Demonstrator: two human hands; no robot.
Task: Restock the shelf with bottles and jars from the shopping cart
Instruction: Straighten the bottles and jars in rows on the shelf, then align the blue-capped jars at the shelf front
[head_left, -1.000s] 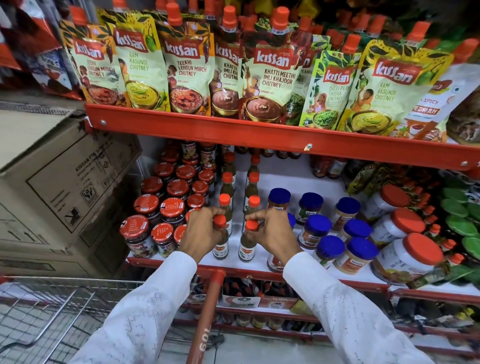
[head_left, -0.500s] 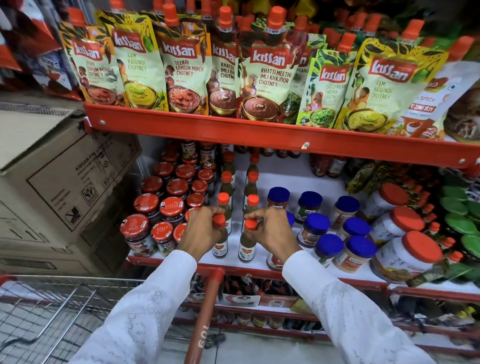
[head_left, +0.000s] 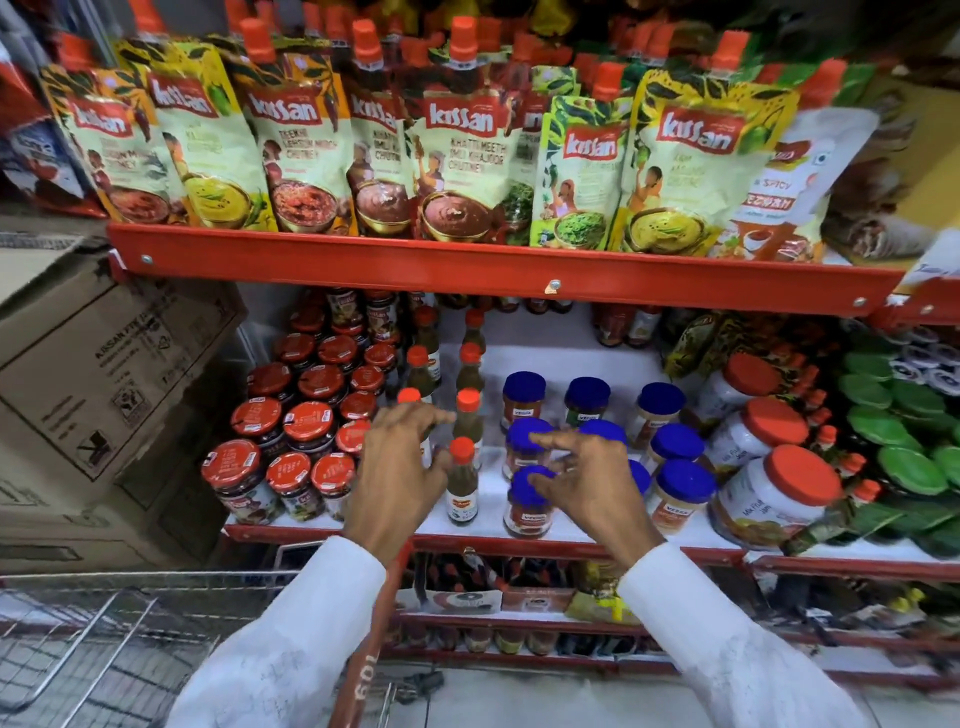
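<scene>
Head view: both hands reach over the front of the red-edged middle shelf (head_left: 675, 543) with fingers spread and nothing clasped in either. The left hand (head_left: 397, 467) hovers with its fingers splayed just left of an orange-capped sauce bottle (head_left: 462, 480) that stands upright near the shelf's front edge; whether the thumb touches the bottle cannot be told. The right hand (head_left: 592, 483) is loose too, its fingertips (head_left: 540, 440) over the blue lids of two jars, the front blue-lidded jar (head_left: 527, 501) standing just right of the bottle. More orange-capped bottles (head_left: 467, 410) line up behind in two rows running back. To the left sit red-lidded jars (head_left: 291, 415) packed close together; to the right, more blue-lidded jars (head_left: 675, 488) and large orange-lidded jam tubs (head_left: 774, 499). The upper shelf carries Kissan chutney pouches (head_left: 462, 156) leaning forward. Cardboard cartons (head_left: 104, 374) are stacked at the left. The wire shopping cart (head_left: 104, 649) lies at lower left, its red handle (head_left: 374, 649) rising between the white sleeves (head_left: 291, 649).
</scene>
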